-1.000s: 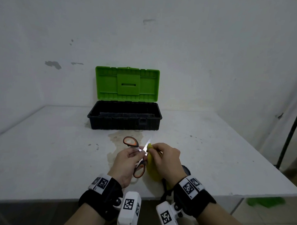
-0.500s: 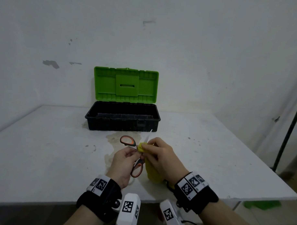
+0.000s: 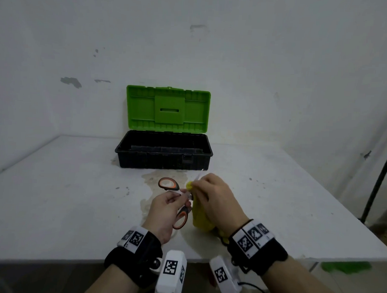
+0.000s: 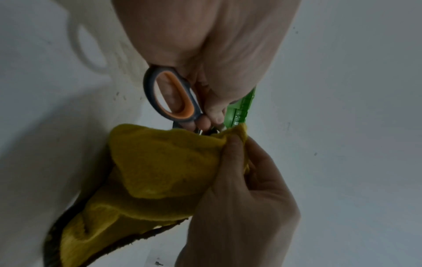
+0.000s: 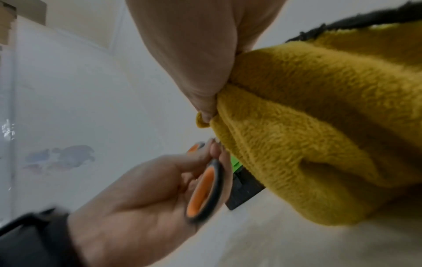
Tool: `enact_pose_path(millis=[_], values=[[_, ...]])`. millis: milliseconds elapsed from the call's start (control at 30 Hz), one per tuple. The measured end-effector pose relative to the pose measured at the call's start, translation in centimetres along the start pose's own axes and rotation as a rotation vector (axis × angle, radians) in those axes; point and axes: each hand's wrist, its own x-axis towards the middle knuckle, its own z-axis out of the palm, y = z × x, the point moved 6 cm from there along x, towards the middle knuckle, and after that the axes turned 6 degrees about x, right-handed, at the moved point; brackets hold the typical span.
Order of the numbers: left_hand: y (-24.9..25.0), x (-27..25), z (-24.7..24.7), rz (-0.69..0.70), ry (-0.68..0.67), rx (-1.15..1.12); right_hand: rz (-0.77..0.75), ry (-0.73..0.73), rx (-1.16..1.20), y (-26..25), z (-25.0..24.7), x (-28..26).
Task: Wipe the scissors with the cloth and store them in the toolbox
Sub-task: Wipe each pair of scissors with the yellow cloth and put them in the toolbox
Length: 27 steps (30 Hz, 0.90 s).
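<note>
Scissors (image 3: 171,186) with grey and orange handles (image 4: 173,97) are held above the table's front by my left hand (image 3: 169,205), which grips them near the pivot. My right hand (image 3: 210,195) pinches a yellow cloth (image 3: 200,214) round the blades; only the blade tip (image 3: 200,173) sticks out past the fingers. The cloth (image 5: 308,130) hangs down below that hand. In the right wrist view one handle loop (image 5: 205,191) lies against my left palm. The toolbox (image 3: 163,155) stands further back, black tray open, green lid (image 3: 167,111) upright.
The white table (image 3: 54,196) has a brownish stain (image 3: 163,178) in front of the toolbox and small dark specks. A wall rises right behind the box. A dark pole (image 3: 377,185) stands off the table's right side, with something green on the floor (image 3: 346,266).
My right hand has slid the cloth down the blades towards the pivot and then a little back up; both hands have stayed in the same place above the table.
</note>
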Motion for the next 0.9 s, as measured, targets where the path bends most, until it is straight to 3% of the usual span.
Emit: enact_pose_path(millis=[100, 367, 567, 800, 900], values=[[0.2, -0.1, 0.1, 0.020, -0.007, 0.061, -0.047, -0.025, -0.033, -0.2, 1.2, -0.4], [-0.2, -0.3, 0.0, -0.007, 0.006, 0.021, 0.166, 0.181, 0.033, 3.0, -1.6, 1.7], [0.4, -0.1, 0.3, 0.039, 0.000, 0.055, -0.006, -0.037, -0.017, 0.0, 1.1, -0.5], [0.1, -0.6, 0.6, 0.009, -0.018, 0.024, 0.190, 0.181, 0.026, 3.1, -2.1, 1.7], [0.1, -0.3, 0.3, 0.004, 0.000, 0.007, 0.116, 0.112, 0.043, 1.9, -1.6, 1.0]])
